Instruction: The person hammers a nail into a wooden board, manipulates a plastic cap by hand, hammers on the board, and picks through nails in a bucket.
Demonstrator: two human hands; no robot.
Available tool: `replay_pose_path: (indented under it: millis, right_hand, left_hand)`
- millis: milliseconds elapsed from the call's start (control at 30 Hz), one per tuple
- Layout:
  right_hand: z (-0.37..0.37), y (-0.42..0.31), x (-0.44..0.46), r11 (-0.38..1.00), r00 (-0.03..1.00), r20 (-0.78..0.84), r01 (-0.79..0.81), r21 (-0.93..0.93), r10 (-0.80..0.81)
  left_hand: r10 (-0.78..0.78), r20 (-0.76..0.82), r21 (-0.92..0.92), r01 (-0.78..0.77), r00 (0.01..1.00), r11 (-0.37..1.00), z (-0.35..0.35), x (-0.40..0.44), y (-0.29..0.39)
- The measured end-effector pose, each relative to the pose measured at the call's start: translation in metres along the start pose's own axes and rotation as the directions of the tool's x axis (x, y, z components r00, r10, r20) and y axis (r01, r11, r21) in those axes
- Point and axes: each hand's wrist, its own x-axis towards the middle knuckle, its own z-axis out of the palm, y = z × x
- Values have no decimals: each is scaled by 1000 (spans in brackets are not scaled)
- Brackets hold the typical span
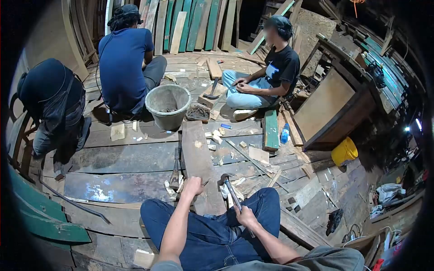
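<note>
My left hand (pixel 193 186) is closed over a long wooden board (pixel 196 149), which lies lengthwise in front of my crossed legs. A thin dark nail (pixel 205 183) pokes out from its fingertips. In my right hand (pixel 246 217) is a claw hammer (pixel 233 193), gripped by its handle, with the head raised beside the board's right edge. Left of the board lies a dark tool with a flat, widening blade (pixel 175 169), resting by some pale scraps. Farther up the board's left side stands a grey bucket (pixel 168 108), next to a small tray of nails (pixel 198 112).
One person in blue (pixel 124 67) sits at the back left, another in black (pixel 280 67) at the back right, and a third bends over (pixel 52 99) at far left. A pry bar (pixel 72 198), a yellow bucket (pixel 344 151) and a green plank (pixel 271 130) lie around.
</note>
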Motion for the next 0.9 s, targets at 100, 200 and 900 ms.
replay_pose_path:
  millis: [100,200,900]
  right_hand:
    - [-3,-2,-2,1000,1000,1,-1,-10,1]
    - [-2,-1,-2,1000,1000,9,8,14,-8]
    - [-3,-3,-2,1000,1000,-2,-10,-14,10]
  left_hand:
    - [14,-13,-18,-14,1000,1000,0,-1,-1]
    - [40,-23,-22,-40,999,999,7,5,-8]
    - [25,-8,-64,-25,1000,998,-11,-6,1]
